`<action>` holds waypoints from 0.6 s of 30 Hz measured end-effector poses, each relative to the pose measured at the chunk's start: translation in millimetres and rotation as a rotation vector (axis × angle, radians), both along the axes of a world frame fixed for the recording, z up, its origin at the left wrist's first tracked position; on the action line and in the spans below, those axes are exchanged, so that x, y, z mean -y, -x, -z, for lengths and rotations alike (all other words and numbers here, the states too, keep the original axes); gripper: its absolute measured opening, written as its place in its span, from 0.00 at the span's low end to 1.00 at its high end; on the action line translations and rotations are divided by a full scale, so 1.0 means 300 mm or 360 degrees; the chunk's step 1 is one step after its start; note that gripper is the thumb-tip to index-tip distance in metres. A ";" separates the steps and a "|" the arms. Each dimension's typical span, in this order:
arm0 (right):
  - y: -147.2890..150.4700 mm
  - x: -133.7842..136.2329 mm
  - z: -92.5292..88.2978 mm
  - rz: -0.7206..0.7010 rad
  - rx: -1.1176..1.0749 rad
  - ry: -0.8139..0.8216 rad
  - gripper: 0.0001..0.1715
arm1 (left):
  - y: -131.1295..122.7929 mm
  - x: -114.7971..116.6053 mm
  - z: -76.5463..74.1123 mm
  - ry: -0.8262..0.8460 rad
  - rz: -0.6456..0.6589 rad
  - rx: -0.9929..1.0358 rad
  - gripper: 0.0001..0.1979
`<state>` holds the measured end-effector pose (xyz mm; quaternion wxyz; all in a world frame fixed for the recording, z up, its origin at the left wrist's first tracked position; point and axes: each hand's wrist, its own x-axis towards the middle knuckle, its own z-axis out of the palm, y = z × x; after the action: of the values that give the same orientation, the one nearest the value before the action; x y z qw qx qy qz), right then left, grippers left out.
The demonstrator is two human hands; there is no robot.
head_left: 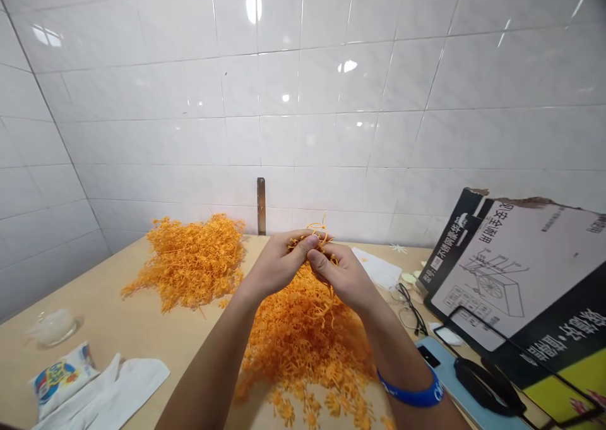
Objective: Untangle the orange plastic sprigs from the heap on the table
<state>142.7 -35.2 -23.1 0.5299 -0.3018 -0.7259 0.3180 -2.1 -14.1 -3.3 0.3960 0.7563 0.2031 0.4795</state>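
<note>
My left hand [284, 259] and my right hand [344, 272] meet above the table, thumbs side by side. Pinched between their fingers is an orange plastic flower piece [320, 229] with thin stems, some of which stick up past the fingertips. The fingers partly hide its shape. Right below my hands spreads a large heap of similar orange plastic flower pieces [307, 335], with several loose ones at its near edge. A second pile of orange plastic flower pieces [194, 259] lies to the left of my left hand. A blue wristband [411, 393] circles my right wrist.
At right stand a printed cardboard box [492, 278], eyeglasses [413, 309], a light blue phone [449, 373] and a black strap-like object [490, 386]. White paper [377, 268] lies behind my right hand. On the left are a tissue pack [64, 379], white cloth [127, 386] and a translucent lump [53, 326].
</note>
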 end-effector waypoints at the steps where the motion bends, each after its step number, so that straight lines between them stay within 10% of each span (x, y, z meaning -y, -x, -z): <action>1: 0.002 0.000 0.003 -0.0035 -0.0034 -0.0005 0.31 | -0.004 0.000 0.003 0.0026 0.0044 0.0064 0.16; 11: 0.034 -0.029 0.048 -0.0287 -0.0665 -0.0015 0.27 | -0.113 0.047 0.023 0.0802 0.0059 0.0923 0.15; 18: 0.025 0.013 0.022 -0.0371 -0.0847 -0.0024 0.29 | 0.010 -0.020 -0.036 0.0814 0.0180 0.1232 0.17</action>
<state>135.0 -39.2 -29.8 0.6639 -0.1183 -0.5934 0.4395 -5.2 -8.0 7.6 0.6419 0.4097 0.1106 0.6386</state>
